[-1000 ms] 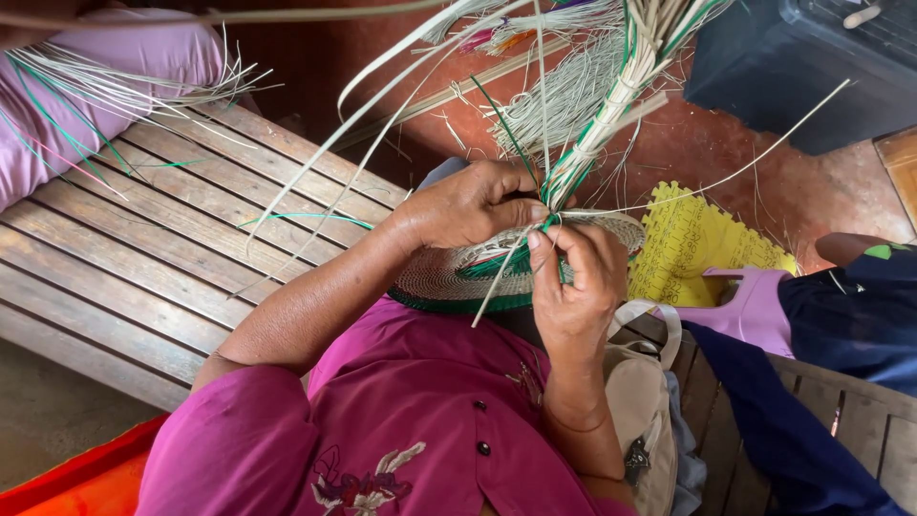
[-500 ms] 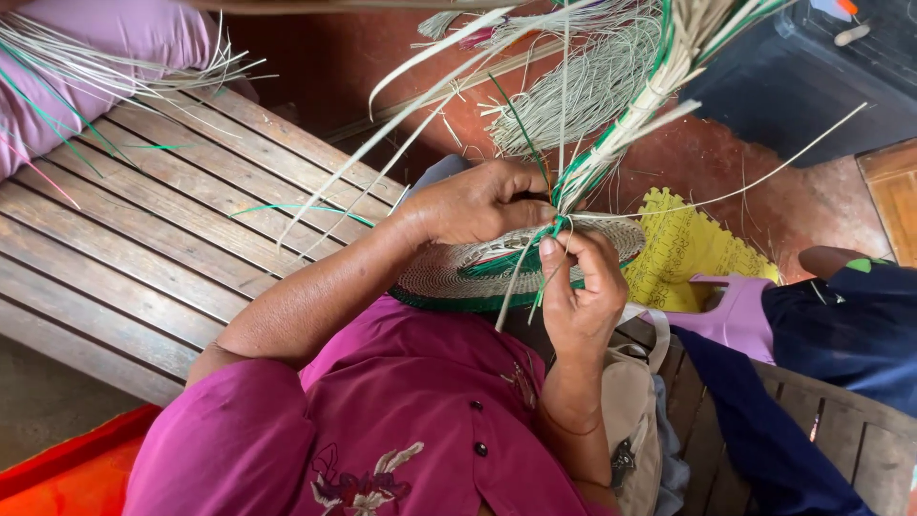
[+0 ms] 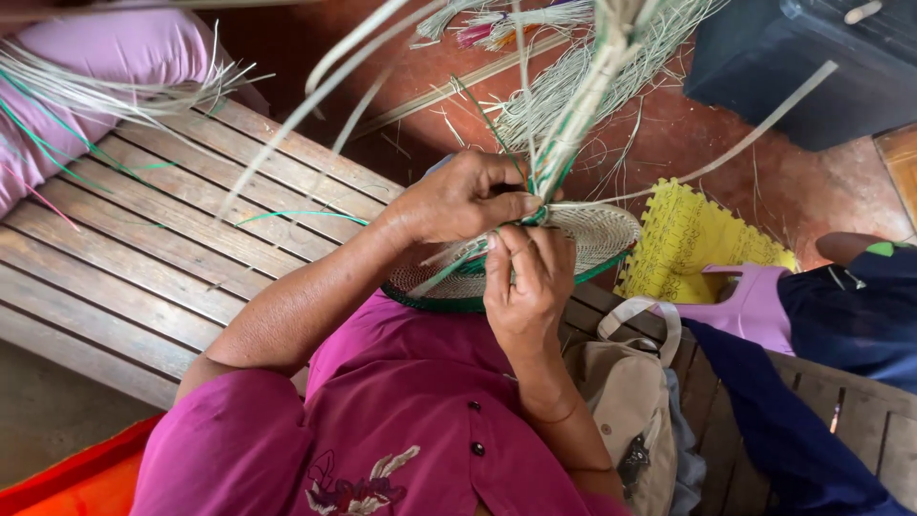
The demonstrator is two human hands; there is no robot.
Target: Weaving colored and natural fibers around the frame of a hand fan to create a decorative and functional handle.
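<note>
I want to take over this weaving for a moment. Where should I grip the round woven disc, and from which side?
Probably grip the woven disc by its free green-edged rim on the right, coming from the right. The left hand and right hand crowd the middle, and loose strands rise from there.

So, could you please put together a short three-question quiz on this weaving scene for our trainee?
1. True or false: the left hand pinches the bundle of pale and green strands at the edge of the round woven piece.
2. Which colour trims the rim of the round woven piece? A) red B) green C) blue
3. Fill in: the right hand lies over the woven piece with a pale ____ under its fingers.

Key
1. True.
2. B, green.
3. Strand; it slants down to the left across the weave, above the slatted wooden bench.
</note>
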